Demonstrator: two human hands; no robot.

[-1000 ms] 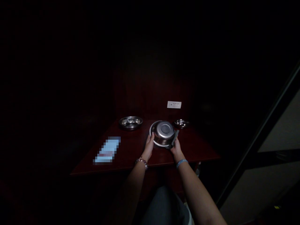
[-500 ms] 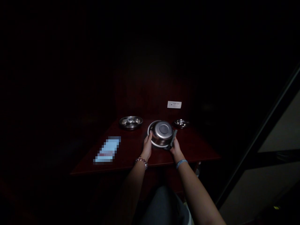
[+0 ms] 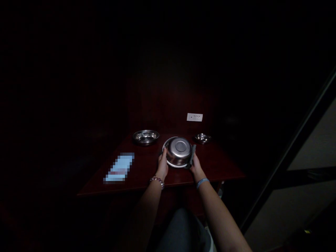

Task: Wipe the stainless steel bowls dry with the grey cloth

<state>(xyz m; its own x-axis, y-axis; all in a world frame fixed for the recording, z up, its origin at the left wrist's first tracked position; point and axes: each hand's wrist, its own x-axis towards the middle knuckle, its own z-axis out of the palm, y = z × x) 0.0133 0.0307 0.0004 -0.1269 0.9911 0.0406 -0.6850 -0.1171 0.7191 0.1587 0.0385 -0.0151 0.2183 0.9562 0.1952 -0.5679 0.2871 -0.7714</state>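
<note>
Steel bowl (image 3: 178, 151) upside down over the table (image 3: 147, 176), left hand (image 3: 162, 166) gripping its rim, right hand (image 3: 195, 168) pressing a dark cloth (image 3: 192, 156) on it. Progress?
Reply: mid-wipe imo, big dish (image 3: 146, 136) and small dish (image 3: 202, 138) behind look untouched.

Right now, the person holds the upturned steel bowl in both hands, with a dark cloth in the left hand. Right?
No. The head view shows the dark cloth in the right hand, not the left hand; both hands do hold the upturned steel bowl.
</note>
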